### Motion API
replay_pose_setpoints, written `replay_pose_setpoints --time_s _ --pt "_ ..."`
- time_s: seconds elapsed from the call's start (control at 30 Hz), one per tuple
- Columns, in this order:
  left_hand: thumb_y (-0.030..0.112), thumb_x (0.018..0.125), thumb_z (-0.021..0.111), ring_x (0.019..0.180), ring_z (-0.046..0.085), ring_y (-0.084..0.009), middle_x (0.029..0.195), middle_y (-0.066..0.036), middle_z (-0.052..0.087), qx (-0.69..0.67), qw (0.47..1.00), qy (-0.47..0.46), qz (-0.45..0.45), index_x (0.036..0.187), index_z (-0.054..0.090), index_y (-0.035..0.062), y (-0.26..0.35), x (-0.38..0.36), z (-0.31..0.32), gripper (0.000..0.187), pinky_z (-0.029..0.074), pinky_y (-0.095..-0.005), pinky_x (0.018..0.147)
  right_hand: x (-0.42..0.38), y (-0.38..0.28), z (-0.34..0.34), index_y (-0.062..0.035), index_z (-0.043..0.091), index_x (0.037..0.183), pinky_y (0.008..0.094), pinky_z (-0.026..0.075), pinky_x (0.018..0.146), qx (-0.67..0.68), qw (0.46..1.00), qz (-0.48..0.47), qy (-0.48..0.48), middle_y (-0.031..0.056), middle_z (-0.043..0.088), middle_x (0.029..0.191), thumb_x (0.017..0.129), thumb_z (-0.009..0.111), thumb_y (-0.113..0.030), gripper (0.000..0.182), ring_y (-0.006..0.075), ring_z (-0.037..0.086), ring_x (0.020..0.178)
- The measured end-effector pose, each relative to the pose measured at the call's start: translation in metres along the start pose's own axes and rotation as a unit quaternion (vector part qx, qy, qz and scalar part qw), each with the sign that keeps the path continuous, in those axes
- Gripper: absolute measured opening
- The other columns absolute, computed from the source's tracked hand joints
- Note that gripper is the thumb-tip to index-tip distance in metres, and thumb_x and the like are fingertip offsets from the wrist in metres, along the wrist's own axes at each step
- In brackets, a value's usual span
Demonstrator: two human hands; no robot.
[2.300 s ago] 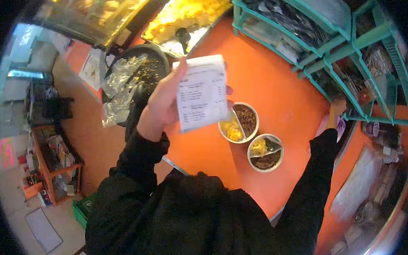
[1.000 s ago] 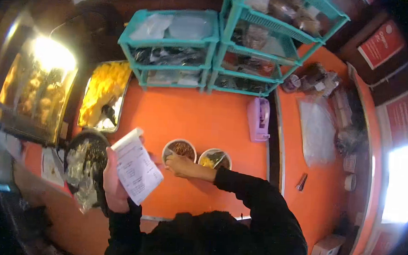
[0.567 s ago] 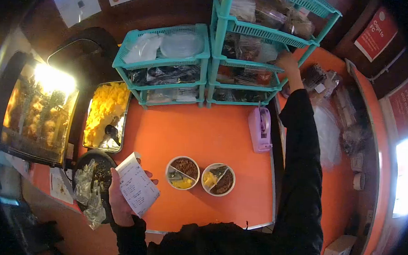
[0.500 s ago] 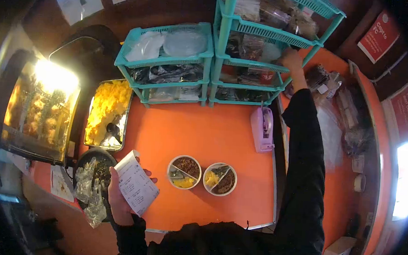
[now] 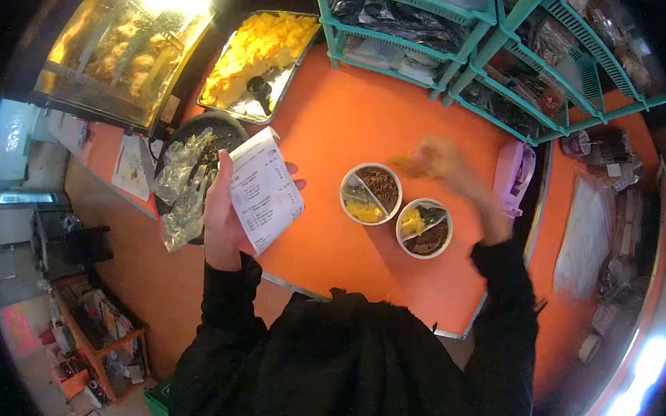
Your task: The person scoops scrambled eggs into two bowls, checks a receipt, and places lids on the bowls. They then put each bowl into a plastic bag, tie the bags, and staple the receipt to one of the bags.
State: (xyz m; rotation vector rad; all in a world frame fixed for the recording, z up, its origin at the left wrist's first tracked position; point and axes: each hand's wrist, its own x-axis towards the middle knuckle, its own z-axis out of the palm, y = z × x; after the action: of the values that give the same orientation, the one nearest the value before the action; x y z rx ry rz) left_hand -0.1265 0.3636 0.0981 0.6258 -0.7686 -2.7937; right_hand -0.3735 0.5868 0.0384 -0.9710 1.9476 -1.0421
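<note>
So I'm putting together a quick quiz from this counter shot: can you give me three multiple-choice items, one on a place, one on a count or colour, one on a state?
1. Where do the two bowls stand?
A. on the orange counter
B. in the teal rack
C. on the metal tray

2. How many round food bowls are on the counter?
A. one
B. two
C. four

3. What is the left hand doing?
A. resting flat on the counter
B. holding up a printed receipt
C. gripping a scoop

Answers:
1. A, both sit side by side on the orange surface in front of the person.
2. B, two divided bowls show, each with yellow and brown food.
3. B, its fingers close round the slip's edge, while the right hand is a blur above the bowls.
</note>
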Motion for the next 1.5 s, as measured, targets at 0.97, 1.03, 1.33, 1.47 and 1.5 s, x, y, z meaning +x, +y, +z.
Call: replay_pose_setpoints --time_s 0.97,1.03,1.33,1.47,1.5 --pt "0.049 0.084 0.040 0.099 0.051 -0.0364 0.106 -0.022 0.052 0.033 0.999 0.008 -0.006 0.122 0.038 0.0008 -0.005 -0.006 -0.056 0.062 0.043 -0.0485 0.081 -0.034 0.012 -0.243 -0.0065 0.063 0.077 0.0318 0.046 0.064 -0.281 0.735 -0.063 0.614 0.0098 0.063 0.078 0.079 0.053 -0.018 0.015 0.0195 0.060 0.071" --pt "0.041 0.084 0.046 0.098 0.052 -0.0345 0.106 -0.022 0.052 0.045 0.998 0.028 -0.030 0.120 0.038 -0.0019 -0.020 -0.003 -0.073 0.057 0.043 -0.0458 0.082 -0.049 0.014 -0.182 -0.0051 0.062 0.083 0.0296 0.045 0.064 -0.171 0.887 -0.043 0.426 0.0071 0.063 0.078 0.081 0.054 -0.018 0.015 0.0155 0.059 0.069" --pt "0.023 0.076 0.060 0.090 0.058 -0.0191 0.101 -0.010 0.057 0.388 0.913 0.081 -0.100 0.112 0.046 -0.0006 -0.089 0.079 -0.165 0.046 0.048 -0.0339 0.072 -0.078 0.109 0.099 -0.0095 0.059 0.069 0.0370 0.037 0.077 -0.393 0.889 -0.091 0.215 0.0072 0.058 0.084 0.067 0.059 -0.019 0.010 0.0230 0.054 0.086" --pt "0.024 0.074 0.064 0.083 0.060 -0.0209 0.094 -0.010 0.061 0.556 0.824 0.105 0.031 0.112 0.046 0.0003 -0.090 0.118 -0.202 0.049 0.048 -0.0320 0.069 -0.084 0.097 0.098 -0.0070 0.057 0.073 0.0368 0.034 0.076 -0.390 0.878 -0.001 0.276 0.0070 0.054 0.084 0.068 0.058 -0.017 0.011 0.0230 0.051 0.088" --pt "0.024 0.073 0.065 0.081 0.061 -0.0217 0.092 -0.011 0.061 0.587 0.800 0.110 0.067 0.111 0.046 -0.0001 -0.089 0.123 -0.206 0.049 0.047 -0.0323 0.069 -0.085 0.094 0.096 -0.0068 0.057 0.073 0.0369 0.034 0.075 -0.394 0.869 0.014 0.301 0.0071 0.054 0.084 0.069 0.057 -0.017 0.010 0.0234 0.050 0.089"
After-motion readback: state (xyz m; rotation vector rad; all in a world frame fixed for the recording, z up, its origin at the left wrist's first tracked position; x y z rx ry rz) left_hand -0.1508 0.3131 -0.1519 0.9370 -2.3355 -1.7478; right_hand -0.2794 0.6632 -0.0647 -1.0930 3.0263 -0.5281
